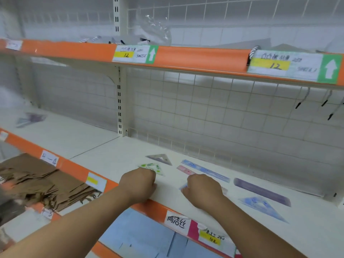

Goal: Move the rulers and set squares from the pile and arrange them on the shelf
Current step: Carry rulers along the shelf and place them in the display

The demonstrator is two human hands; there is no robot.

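Observation:
On the white shelf (115,157) lie a green set square (150,167), a grey-purple set square (160,158), a long blue ruler (206,171), a pink ruler (184,169), a purple ruler (262,191) and a blue set square (262,205). My left hand (138,183) rests curled on the shelf, its fingers at the near corner of the green set square. My right hand (202,190) is curled over a small blue and pink piece (183,186), mostly hidden under it.
Another purple set square (30,119) lies far left on the same shelf. Brown paper bags (37,181) are stacked on the lower shelf at left, blue sheets (141,233) below. An orange-edged upper shelf (186,58) hangs overhead; wire mesh backs the bay, with hooks (324,103) at right.

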